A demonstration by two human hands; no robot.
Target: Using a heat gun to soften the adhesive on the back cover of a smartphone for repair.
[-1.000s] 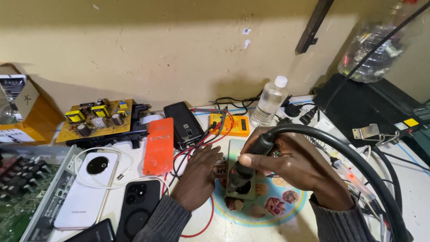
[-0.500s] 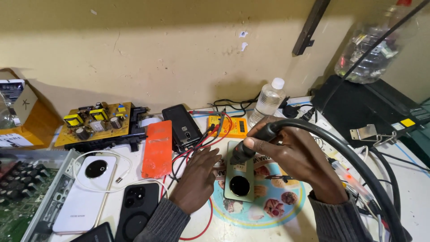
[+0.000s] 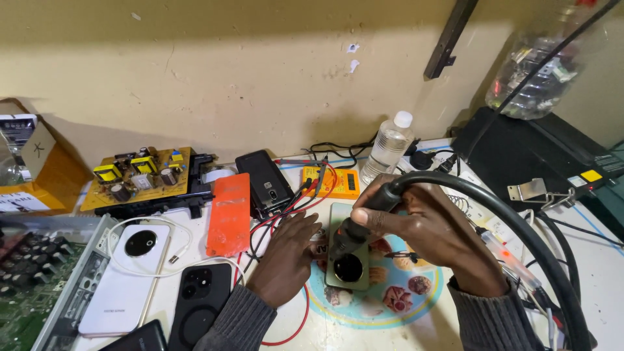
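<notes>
A green phone (image 3: 346, 260) lies back-up on a round patterned mat (image 3: 403, 296) in the middle of the bench. My right hand (image 3: 422, 231) grips a black hot-air nozzle (image 3: 361, 224) on a thick black hose (image 3: 520, 227), its tip angled down at the phone's upper part. My left hand (image 3: 286, 260) rests flat beside the phone's left edge, fingertips touching it.
An orange phone cover (image 3: 229, 213), a black phone (image 3: 265, 181) and a yellow multimeter (image 3: 331, 181) with red and black leads lie behind. A white phone (image 3: 127, 276), a dark phone (image 3: 198, 302), circuit boards (image 3: 140, 175), a clear bottle (image 3: 388, 146) and a black unit (image 3: 520, 162) surround them.
The view has shifted slightly. My right hand has kept the nozzle over the phone, moving it a little along its top; my left hand stays at the phone's side.
</notes>
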